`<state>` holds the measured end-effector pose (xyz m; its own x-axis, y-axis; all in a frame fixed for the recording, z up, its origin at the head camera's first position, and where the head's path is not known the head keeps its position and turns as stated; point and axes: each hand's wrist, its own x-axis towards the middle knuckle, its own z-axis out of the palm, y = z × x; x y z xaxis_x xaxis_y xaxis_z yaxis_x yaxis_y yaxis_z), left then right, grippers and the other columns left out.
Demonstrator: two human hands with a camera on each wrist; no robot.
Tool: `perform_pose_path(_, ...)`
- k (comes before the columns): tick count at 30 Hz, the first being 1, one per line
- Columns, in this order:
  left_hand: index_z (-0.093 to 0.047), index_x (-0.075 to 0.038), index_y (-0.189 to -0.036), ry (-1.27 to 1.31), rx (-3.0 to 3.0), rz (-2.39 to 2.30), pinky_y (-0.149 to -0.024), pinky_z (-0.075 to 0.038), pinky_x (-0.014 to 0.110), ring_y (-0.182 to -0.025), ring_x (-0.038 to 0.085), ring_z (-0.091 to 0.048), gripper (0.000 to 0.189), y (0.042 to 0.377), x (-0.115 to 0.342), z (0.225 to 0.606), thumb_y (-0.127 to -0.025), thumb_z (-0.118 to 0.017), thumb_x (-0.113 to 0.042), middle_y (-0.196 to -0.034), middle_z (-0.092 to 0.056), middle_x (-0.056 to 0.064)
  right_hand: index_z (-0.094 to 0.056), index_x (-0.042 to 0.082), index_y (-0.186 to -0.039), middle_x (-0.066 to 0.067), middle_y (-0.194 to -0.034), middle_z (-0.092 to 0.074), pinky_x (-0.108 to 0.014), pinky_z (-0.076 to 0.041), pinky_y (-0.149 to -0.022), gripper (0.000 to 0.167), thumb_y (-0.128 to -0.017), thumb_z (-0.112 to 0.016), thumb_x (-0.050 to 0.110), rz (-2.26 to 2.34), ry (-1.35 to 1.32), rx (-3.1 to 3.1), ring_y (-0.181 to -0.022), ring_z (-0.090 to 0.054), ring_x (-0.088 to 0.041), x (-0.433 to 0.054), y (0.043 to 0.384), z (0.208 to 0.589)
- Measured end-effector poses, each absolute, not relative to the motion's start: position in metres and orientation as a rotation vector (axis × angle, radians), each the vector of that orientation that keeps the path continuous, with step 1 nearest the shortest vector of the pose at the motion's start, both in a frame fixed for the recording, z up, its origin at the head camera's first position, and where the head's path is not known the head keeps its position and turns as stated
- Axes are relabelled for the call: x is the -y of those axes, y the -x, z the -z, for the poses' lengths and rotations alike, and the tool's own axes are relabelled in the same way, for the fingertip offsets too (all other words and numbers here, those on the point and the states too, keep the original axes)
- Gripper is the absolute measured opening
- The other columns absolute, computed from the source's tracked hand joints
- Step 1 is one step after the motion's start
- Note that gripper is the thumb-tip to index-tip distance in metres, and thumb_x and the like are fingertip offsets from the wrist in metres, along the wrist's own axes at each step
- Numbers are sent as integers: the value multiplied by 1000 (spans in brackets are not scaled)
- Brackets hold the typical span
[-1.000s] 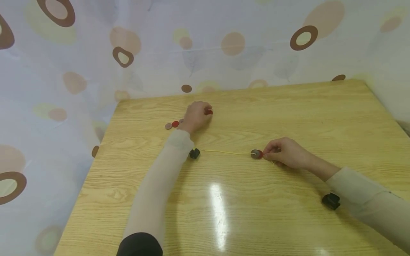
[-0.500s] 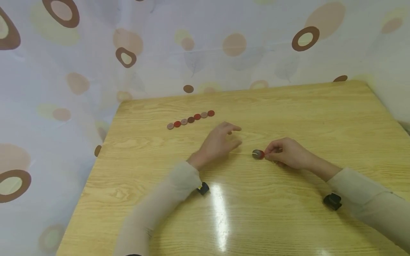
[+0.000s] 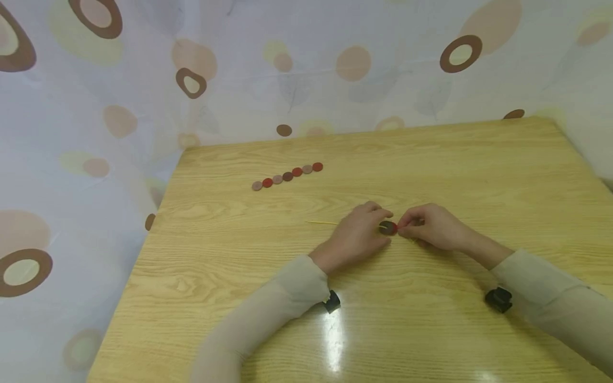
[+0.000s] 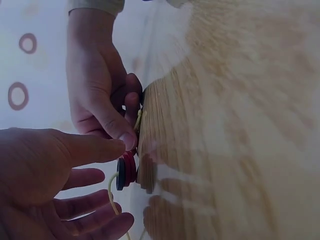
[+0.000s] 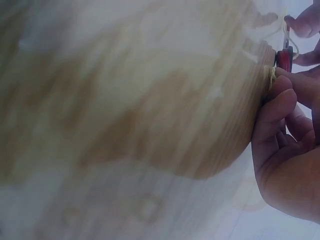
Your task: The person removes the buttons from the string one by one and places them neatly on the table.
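Observation:
A small stack of dark and red buttons (image 3: 388, 229) stands near the middle of the table, threaded on a yellow cord (image 3: 321, 222). My right hand (image 3: 433, 227) pinches the red button (image 4: 130, 167) at the stack's right side between thumb and fingers. A bunched bit of cord (image 4: 139, 119) shows by its fingertips. My left hand (image 3: 359, 234) is at the stack's other side, thumb and fingers apart around the dark button (image 4: 120, 175). In the left wrist view the cord runs from that button down past the left fingers. Whether the left fingertips touch the stack, I cannot tell.
A slanting row of several red, brown and pinkish buttons (image 3: 287, 176) lies toward the back left of the wooden table (image 3: 201, 298). A patterned curtain (image 3: 306, 64) hangs behind it. Black wrist mounts (image 3: 499, 299) sit under both sleeves.
My left hand has left the right end of the button row and moved right and nearer, to the threaded stack. My right hand has kept its pinch in about the same place.

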<state>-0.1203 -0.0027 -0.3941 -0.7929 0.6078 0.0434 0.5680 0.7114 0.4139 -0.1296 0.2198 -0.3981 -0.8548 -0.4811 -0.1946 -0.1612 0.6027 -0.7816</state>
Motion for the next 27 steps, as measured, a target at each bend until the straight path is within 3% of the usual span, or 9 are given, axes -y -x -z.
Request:
perform_pose_path(7, -69, -12, -124, -1028, -2820, -605, -85, -47, 20, -103, 14, -57, 33, 126, -7, 395, -94, -72, -24, -116, -63, 0, -72, 4, -103, -1, -85, -68, -27, -47, -49, 15, -97, -69, 17, 1146, 514, -2440, -57, -55, -13, -220, 131, 398)
perform_pose_path(18, -75, -12, -111, -1080, -2777, -626, -85, -44, 19, -91, 8, -58, 19, 130, -11, 396, -93, -73, -15, -101, -67, -4, -71, 3, -102, -1, -84, -68, -26, -48, -51, 13, -97, -69, 14, 1142, 504, -2432, -59, -57, -13, -221, 130, 397)
perform_pose_path(27, -75, -12, -109, -1060, -2731, -716, -85, -44, 16, -94, 6, -58, 16, 131, -10, 398, -93, -73, -12, -101, -68, -5, -72, 2, -101, -2, -84, -68, -26, -47, -50, 11, -96, -69, 12, 1151, 492, -2438, -58, -56, -13, -220, 131, 398)
